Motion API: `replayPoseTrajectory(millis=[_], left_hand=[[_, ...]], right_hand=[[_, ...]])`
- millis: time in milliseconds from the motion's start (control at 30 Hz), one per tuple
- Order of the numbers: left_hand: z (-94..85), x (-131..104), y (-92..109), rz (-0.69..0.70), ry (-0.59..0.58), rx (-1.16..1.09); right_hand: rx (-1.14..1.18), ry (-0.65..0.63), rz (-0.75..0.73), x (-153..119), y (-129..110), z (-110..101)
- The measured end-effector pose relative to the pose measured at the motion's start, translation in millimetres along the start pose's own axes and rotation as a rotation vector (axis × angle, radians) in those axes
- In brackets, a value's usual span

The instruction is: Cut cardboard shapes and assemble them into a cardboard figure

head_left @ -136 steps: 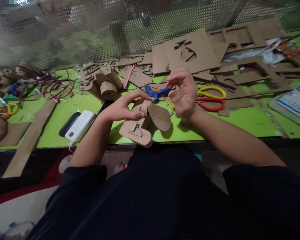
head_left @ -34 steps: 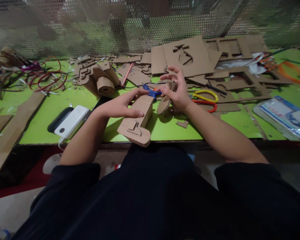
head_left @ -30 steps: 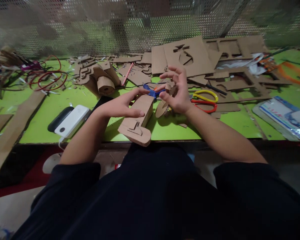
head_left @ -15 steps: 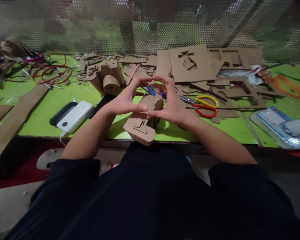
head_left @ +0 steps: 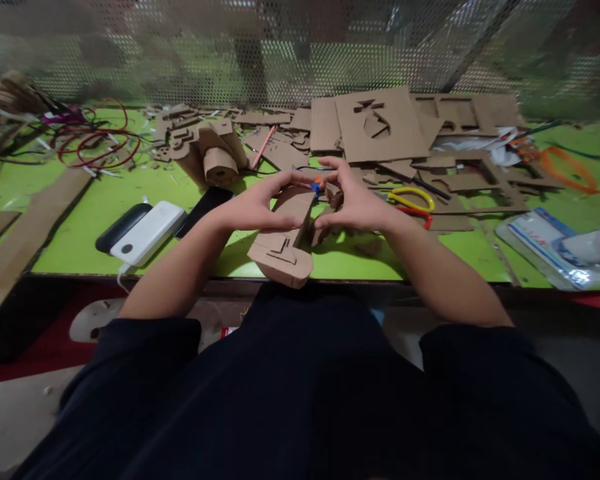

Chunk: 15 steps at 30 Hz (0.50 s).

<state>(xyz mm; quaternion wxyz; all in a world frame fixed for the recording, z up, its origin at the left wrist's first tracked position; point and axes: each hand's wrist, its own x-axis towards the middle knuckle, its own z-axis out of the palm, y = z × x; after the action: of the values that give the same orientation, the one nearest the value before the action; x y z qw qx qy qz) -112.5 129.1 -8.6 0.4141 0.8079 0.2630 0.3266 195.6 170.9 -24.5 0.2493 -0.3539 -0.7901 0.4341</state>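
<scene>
A layered cardboard model [head_left: 283, 259] with a rounded end rests at the front edge of the green table. My left hand [head_left: 260, 203] is closed round its upper part, thumb on top and fingers along the far side. My right hand [head_left: 353, 200] pinches a small brown cardboard piece [head_left: 324, 221] just right of the model, with a gap between the two. A small blue and orange object [head_left: 317, 187] shows between the fingertips of both hands; its shape is partly hidden.
Scissors [head_left: 411, 200] with yellow and red handles lie right of my right hand. A white power bank [head_left: 149, 233] and a black phone [head_left: 205, 210] lie at left. Cardboard sheets [head_left: 380, 130] and a cardboard cylinder assembly [head_left: 221, 165] stand behind.
My right hand has moved right, taking the small cardboard piece away from the model. My left hand has closed more around the model. The blue object now shows an orange part on top.
</scene>
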Motion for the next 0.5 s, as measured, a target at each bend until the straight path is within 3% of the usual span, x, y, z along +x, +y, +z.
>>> replayPoseTrajectory(millis=[233,500], left_hand=[[-8.7,-3,9,-0.149,-0.017,0.196],[-7.3,-4,4,-0.139,0.028,0.202]], right_hand=[[0.307,-0.01,0.135,9,8,-27],[0.23,0.138,-0.066,23,38,-26]])
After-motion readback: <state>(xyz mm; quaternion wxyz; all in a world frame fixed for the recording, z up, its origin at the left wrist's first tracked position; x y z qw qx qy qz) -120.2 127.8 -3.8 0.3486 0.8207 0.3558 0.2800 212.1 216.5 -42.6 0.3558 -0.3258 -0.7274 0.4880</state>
